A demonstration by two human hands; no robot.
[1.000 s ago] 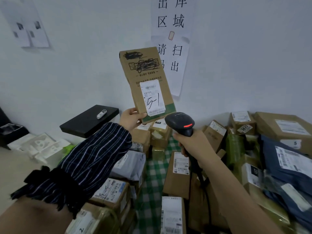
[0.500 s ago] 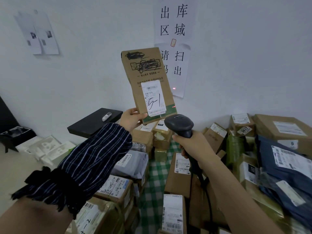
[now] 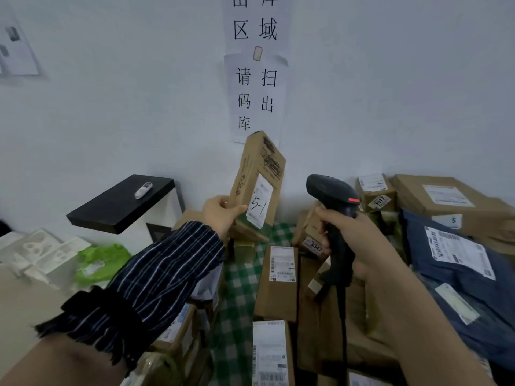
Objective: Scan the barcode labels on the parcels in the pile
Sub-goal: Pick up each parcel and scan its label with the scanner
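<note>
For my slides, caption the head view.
Left hand holds a brown cardboard parcel; right hand grips a black handheld barcode scanner.

Parcel (image 3: 257,174): label (image 3: 260,204) fine print blurred, unreadable; lower corner hidden under left hand (image 3: 220,215). Above parcel, wall sign (image 3: 256,79) cut by top edge. Right of parcel, scanner (image 3: 331,193) handle buried in right hand (image 3: 359,240).

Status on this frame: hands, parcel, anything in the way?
Left hand grips tilted box marked 5-1 at its lower corner. Right hand grips scanner, right of box. Nothing between scanner and label.
</note>
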